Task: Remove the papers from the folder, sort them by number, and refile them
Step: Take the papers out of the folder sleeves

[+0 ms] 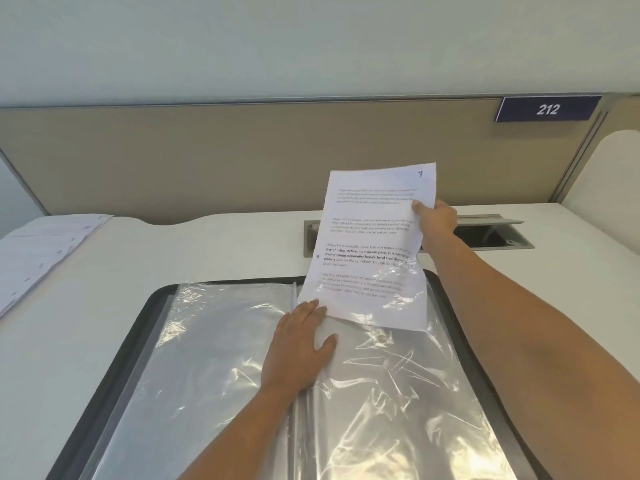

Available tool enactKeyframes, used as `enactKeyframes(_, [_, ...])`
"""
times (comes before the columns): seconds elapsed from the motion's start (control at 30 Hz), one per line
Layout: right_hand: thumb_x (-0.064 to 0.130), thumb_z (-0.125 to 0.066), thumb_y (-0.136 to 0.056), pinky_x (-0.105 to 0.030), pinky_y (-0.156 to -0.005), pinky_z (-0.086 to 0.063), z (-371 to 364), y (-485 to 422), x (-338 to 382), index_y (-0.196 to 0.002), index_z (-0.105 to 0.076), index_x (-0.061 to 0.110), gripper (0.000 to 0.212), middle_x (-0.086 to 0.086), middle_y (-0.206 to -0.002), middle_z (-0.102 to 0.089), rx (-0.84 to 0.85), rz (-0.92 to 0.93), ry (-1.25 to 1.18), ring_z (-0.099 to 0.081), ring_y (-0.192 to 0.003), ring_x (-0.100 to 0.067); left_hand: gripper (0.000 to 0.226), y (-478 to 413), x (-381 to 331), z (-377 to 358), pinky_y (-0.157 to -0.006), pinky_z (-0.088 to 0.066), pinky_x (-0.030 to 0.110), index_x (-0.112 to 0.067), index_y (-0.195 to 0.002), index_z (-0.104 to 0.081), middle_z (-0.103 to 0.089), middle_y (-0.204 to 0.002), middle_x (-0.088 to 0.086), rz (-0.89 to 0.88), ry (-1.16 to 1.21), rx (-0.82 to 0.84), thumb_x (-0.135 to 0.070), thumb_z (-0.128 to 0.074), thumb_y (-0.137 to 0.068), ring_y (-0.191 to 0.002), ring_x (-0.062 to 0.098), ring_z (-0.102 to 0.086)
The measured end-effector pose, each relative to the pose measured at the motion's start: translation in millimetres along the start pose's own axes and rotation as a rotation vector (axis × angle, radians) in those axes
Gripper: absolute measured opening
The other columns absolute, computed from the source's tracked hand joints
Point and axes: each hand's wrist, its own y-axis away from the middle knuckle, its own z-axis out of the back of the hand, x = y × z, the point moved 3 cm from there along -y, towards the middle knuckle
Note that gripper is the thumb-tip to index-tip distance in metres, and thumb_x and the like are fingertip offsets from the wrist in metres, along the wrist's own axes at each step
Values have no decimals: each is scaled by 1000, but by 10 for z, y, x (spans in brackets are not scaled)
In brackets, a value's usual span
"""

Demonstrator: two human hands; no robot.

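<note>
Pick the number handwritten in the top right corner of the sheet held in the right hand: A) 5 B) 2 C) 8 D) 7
D: a handwritten 7 shows in the top right corner of the sheet, which the right hand pinches by its right edge.

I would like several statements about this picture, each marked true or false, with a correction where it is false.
1. The right hand pinches the sheet at its right edge. True.
2. The sheet bears a handwritten 3. False: it bears a 7, in its top right corner.
3. The left hand lies flat on the plastic sleeve. True.
4. The other papers lie on the right of the desk. False: they lie on its left.
5. The sheet is wholly outside the sleeve. False: its lower part lies under the plastic.
</note>
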Motion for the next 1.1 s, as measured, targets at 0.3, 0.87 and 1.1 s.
enactKeyframes(0.3, [14, -62, -90, -24, -62, -51, 174, 72, 163, -87, -57, 11, 7, 2, -82, -61, -144, 40, -402, -58, -68, -10, 68, -11, -2, -17, -115, -4, 22, -27, -144, -34, -22, -153, -13, -21, -53, 25, -58, -26, -84, -141, 3, -15])
enactKeyframes(0.87, [17, -60, -92, -37, -68, -56, 321, 840, 1068, -89, -55, 13, 7, 0, -84, -64, 79, 61, -776, -63, -71, -18, 53, -78, -139, 126, -116, 1, 38, -23, -148, -24, -13, -157, -3, 3, -267, 250, -39, -36, -99, -146, 13, -4])
enactKeyframes(1.1, [11, -59, -91, -47, -82, -50, 241, 1189, 796, -97, -59, 10, 7, -10, -111, -64, 263, -71, -645, -61, -94, -28, 21, 221, 28, 656, -68, -46, 18, -10, -89, -66, -67, -91, 9, 470, 988, -22, -21, -50, -97, -83, 21, -62])
